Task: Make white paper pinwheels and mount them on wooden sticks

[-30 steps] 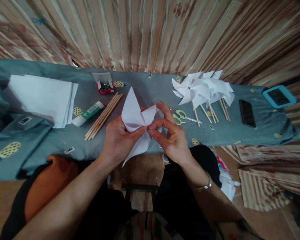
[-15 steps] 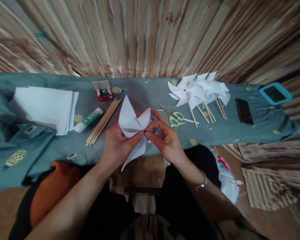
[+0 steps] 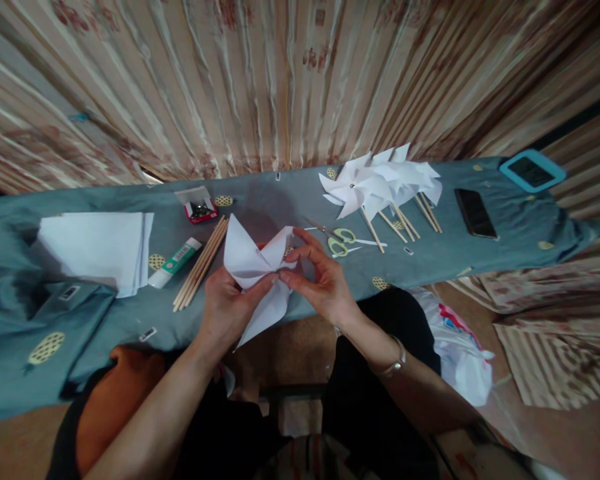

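A white paper pinwheel (image 3: 253, 257), its blades partly folded in, is held up over the table's near edge. My left hand (image 3: 227, 303) grips it from the left, thumb pressed near the centre. From the right, my right hand (image 3: 320, 277) pinches at the pinwheel's middle with thumb and index finger; whether something small sits between the fingertips cannot be made out. Left of it lies a bundle of wooden sticks (image 3: 200, 265), and a small red box (image 3: 200, 208) of metal pins stands behind them. Scissors (image 3: 337, 240) with green handles rest beyond my right hand.
Finished pinwheels on sticks (image 3: 375, 187) overlap at the back right. Farther right are a phone (image 3: 475, 213) and a blue-framed device (image 3: 533, 172). A glue stick (image 3: 175, 262) and a paper stack (image 3: 95, 250) lie left. Pleated curtains (image 3: 260, 87) hang behind the table.
The camera view has tilted and shifted slightly. Both hands keep the pinwheel at about the same place, with the right fingers still at its centre and slightly more spread.
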`<act>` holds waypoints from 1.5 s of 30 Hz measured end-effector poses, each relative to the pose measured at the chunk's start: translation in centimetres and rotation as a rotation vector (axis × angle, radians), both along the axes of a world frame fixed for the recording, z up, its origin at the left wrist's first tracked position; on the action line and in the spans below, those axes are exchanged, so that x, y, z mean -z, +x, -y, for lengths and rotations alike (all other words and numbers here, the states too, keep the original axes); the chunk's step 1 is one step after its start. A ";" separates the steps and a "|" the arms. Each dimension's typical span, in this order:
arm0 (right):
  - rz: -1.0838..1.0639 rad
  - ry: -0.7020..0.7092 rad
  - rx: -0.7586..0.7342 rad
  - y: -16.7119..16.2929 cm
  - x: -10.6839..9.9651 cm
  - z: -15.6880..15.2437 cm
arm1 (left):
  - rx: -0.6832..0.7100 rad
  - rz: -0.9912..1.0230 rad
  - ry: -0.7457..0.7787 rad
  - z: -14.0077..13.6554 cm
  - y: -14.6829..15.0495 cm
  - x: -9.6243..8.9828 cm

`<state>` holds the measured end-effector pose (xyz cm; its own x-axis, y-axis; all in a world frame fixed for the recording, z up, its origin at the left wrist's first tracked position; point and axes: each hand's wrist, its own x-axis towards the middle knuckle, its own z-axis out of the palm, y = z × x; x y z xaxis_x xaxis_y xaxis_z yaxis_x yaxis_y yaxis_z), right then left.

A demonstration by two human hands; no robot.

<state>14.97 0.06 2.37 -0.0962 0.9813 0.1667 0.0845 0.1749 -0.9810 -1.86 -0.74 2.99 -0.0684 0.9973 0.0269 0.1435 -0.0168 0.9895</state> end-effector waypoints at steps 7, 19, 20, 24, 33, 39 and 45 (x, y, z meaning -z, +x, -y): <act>-0.096 -0.066 0.062 -0.3 1.0 -0.1 | -0.009 0.051 -0.025 0.1 0.1 -0.1; -0.349 -0.259 -0.049 -0.7 1.2 -0.4 | -0.001 0.075 -0.043 0.1 0.2 -0.6; -0.360 -0.277 -0.056 -0.7 1.1 -0.4 | -0.007 0.079 -0.048 0.1 0.2 -0.7; -0.389 -0.322 -0.040 -0.6 0.6 -0.3 | -0.028 0.106 -0.070 0.2 0.4 -1.0; -0.361 -0.306 0.018 -0.9 0.0 -0.3 | -0.064 0.144 -0.083 0.1 0.6 -0.9; -0.298 -0.266 0.044 -1.0 -0.5 -0.4 | -0.097 0.208 -0.099 -0.3 1.2 -1.1; -0.249 -0.258 0.082 -0.7 -1.0 -0.3 | -0.101 0.207 -0.120 -0.7 1.6 -0.6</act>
